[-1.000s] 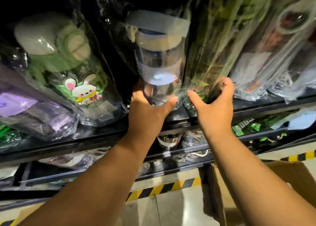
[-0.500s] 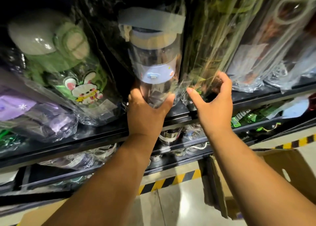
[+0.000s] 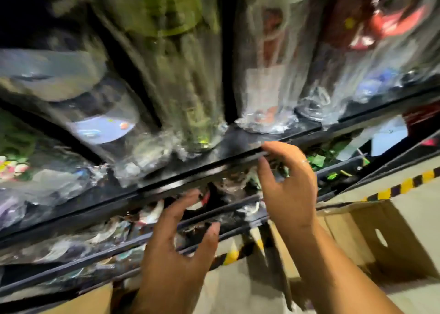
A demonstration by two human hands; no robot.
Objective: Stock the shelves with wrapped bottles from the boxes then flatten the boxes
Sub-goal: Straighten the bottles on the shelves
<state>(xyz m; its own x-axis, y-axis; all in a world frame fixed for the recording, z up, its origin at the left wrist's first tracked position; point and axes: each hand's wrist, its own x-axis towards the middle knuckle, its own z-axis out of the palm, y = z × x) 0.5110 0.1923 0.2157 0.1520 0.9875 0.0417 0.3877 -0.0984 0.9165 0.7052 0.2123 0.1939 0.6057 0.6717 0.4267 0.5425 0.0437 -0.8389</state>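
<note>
Shelf edge (image 3: 166,186) runs beside right hand (image 3: 289,190), above left hand (image 3: 176,249).

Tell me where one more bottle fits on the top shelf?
Only a small bare patch of the black shelf shows, at its front edge between the green plastic-wrapped bottle and the clear-wrapped bottle with a white label, just above the right hand. A narrow dark gap runs back between those two. The rest of the row looks crowded.
</note>
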